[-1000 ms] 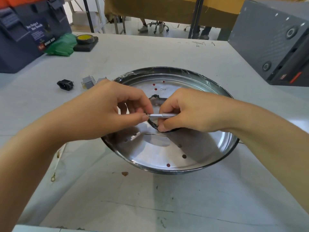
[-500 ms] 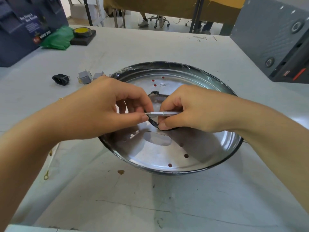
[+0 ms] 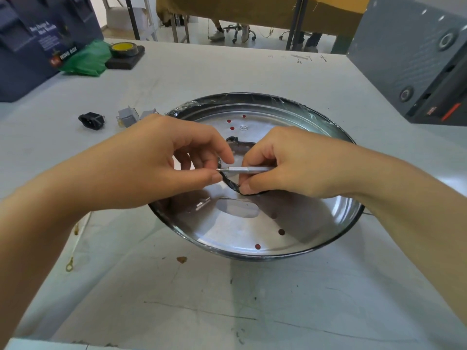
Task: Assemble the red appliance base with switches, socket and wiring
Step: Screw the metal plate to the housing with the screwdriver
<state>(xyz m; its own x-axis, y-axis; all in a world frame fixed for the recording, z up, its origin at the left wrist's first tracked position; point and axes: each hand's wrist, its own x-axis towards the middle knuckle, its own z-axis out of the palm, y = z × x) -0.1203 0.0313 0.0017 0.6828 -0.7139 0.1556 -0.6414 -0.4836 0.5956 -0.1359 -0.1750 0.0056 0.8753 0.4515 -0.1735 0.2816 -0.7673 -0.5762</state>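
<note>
Compared with the earlier frames, your view sits slightly lower and closer: the pan (image 3: 255, 223) lies nearer the centre and the socket (image 3: 92, 120) has slid toward the left edge. Your hands have kept their grip and their place over the pan; only the tool (image 3: 243, 169) looks a little more level.

Your left hand (image 3: 151, 170) has its fingers curled, thumb and forefinger pressed together at the tool's tip, where they also meet the black wire (image 3: 231, 184). Your right hand (image 3: 290, 165) pinches the tool's silver shaft between thumb and curled fingers; its thumb tip rests on the wire. What the left fingers hold beneath the tip, you cannot tell.

Counts:
- One round metal pan, its rim wrapped in clear film, resting on the table (image 3: 252, 311) in front of you. Red shows through its small holes; the red base itself is hidden.
- One black wire, looped in the pan's middle between your hands.
- One slim silver tool, lying level between your hands.
- One black socket on the table, left of the pan.
- Two grey switches (image 3: 127, 116) just beside the pan's left rim, the nearer one partly behind your left hand.
- One ring terminal (image 3: 69, 267) on a pale lead, under your left forearm.
- One tape roll (image 3: 123, 49), one green bag (image 3: 86, 60), one dark box (image 3: 38, 41) at the far left, and one grey case (image 3: 417, 54) at the far right.
</note>
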